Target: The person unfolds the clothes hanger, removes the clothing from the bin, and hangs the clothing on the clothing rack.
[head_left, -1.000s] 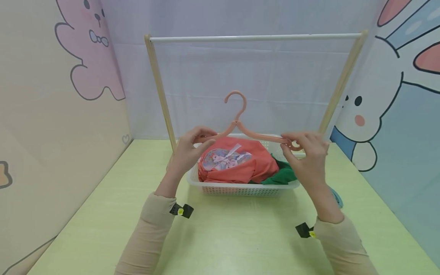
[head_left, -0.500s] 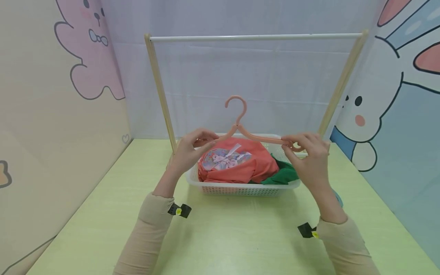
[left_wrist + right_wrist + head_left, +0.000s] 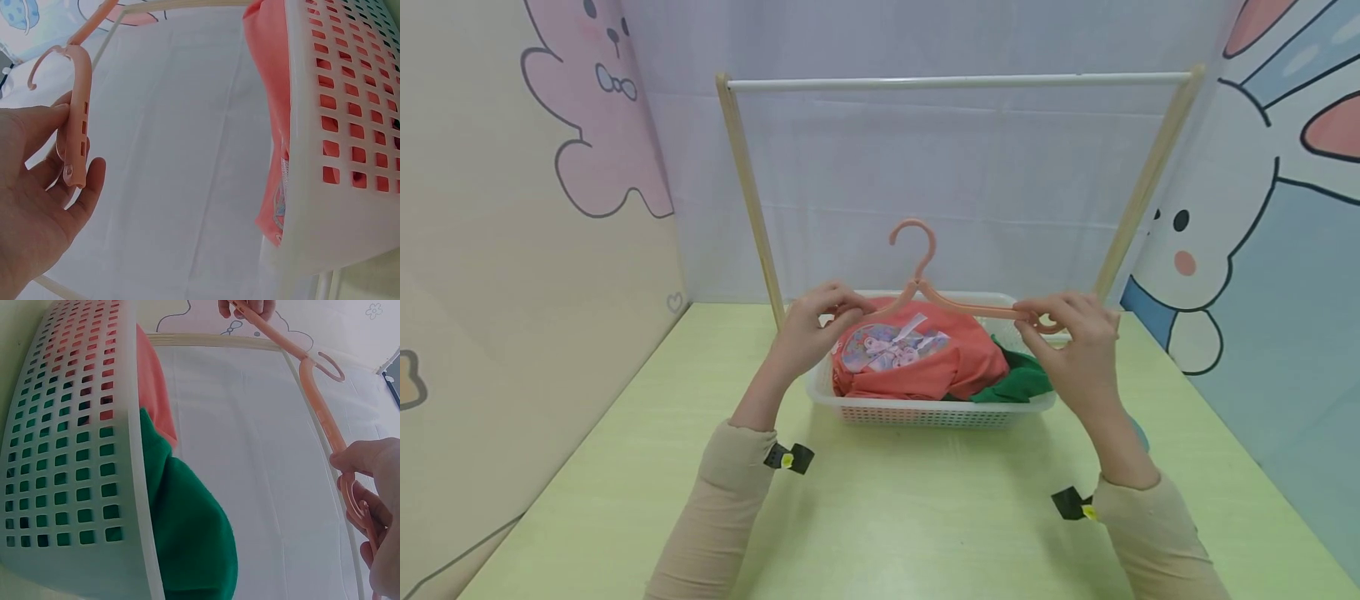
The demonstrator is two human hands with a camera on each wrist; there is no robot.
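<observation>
A salmon-pink plastic clothes hanger (image 3: 970,309) is held level between both hands, its hook pointing up. My left hand (image 3: 817,327) pinches one arm of it between thumb and fingers; the left wrist view shows the thumb pressed on that slotted arm (image 3: 78,125). At the other end my right hand (image 3: 1075,346) pinches the opposite arm, close to its curled tip. Beneath and behind the hanger stands a white perforated basket (image 3: 925,414). In it lie a coral-red garment (image 3: 973,350) with a floral patch and bow, and a green cloth (image 3: 1018,379) hanging over the right side.
A rack with wooden side posts (image 3: 745,183) and a white top rail (image 3: 958,82) stands over the basket. A blue object (image 3: 1138,432) lies partly hidden behind the right forearm. Cartoon-printed walls flank the light yellow-green table (image 3: 925,517).
The hanger has come down slightly, its hook now lower against the back cloth. Both hands keep their grip and have sunk a little; the basket and clothes have stayed put.
</observation>
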